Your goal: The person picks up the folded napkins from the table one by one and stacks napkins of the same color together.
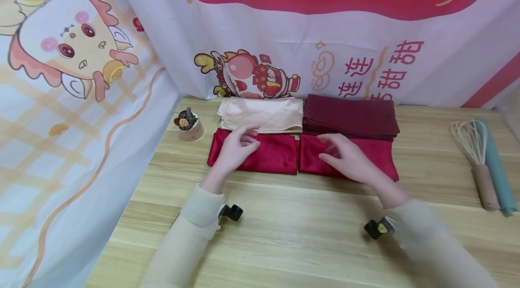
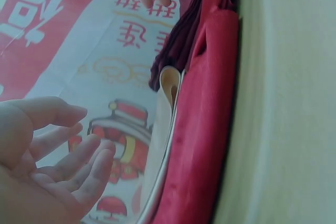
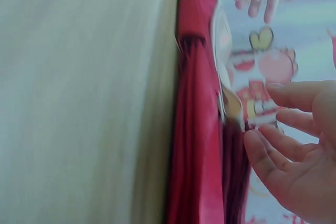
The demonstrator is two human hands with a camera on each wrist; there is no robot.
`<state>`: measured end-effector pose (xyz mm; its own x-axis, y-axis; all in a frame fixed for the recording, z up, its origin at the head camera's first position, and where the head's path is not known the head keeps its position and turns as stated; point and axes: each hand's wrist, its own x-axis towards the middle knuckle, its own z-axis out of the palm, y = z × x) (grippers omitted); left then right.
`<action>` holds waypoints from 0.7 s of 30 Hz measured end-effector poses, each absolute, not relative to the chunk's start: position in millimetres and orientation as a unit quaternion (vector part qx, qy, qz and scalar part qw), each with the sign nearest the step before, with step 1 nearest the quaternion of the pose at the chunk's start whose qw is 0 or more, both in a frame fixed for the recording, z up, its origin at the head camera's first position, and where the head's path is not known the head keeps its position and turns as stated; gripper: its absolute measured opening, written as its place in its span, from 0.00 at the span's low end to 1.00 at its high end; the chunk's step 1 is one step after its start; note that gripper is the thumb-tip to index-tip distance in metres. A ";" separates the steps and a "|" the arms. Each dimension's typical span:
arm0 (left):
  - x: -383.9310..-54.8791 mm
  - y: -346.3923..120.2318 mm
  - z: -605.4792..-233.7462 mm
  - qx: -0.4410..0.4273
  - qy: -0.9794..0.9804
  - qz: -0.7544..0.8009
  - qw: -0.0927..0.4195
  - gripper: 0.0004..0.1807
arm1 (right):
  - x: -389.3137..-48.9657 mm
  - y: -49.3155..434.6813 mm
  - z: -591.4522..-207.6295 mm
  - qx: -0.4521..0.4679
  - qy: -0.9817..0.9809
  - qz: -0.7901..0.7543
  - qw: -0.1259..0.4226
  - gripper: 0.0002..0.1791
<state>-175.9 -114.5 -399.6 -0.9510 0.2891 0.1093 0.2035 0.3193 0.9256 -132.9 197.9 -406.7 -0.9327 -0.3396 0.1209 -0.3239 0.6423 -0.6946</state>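
Four folded cloths would be several: they lie in two rows at the back of the table. A cream folded cloth [image 1: 264, 114] is at back left, a dark maroon folded cloth [image 1: 351, 115] at back right. In front of them lie two bright red satiny folded cloths, the left red cloth [image 1: 276, 155] and the right red cloth [image 1: 382, 157]. My left hand [image 1: 239, 146] hovers over the left red cloth, fingers loosely bent, holding nothing. Over the right red cloth hangs my right hand [image 1: 347, 157], its fingers relaxed and apart. Both wrist views show bare palms beside the stacked folds.
At the left table edge stands a small decorated cup [image 1: 190, 125] with a dark topping. On the right lie a whisk [image 1: 479, 161] with a wooden handle and a rolled teal item [image 1: 496, 166]. A printed curtain [image 1: 264, 26] hangs behind the table [image 1: 284, 229].
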 end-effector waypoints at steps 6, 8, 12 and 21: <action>-168.4 -141.7 -409.0 0.132 0.817 0.560 0.035 0.23 | -133.8 167.8 -413.6 -0.201 0.895 -0.396 0.035 0.27; -166.8 -150.5 -410.4 0.124 0.818 0.561 0.031 0.23 | -135.8 159.5 -416.0 -0.204 0.894 -0.396 0.035 0.27; -164.8 -166.0 -411.1 0.108 0.823 0.558 0.018 0.23 | -143.1 145.0 -421.1 -0.210 0.895 -0.393 0.020 0.26; -167.1 -192.4 -410.6 0.065 0.838 0.542 -0.012 0.23 | -166.6 123.3 -430.3 -0.210 0.913 -0.345 -0.049 0.24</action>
<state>-167.1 -192.4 -410.6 -0.9912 0.0960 0.0914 0.1227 0.4041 0.9065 -166.6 123.3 -430.3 -0.9072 -0.3494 0.2343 -0.4170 0.6735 -0.6104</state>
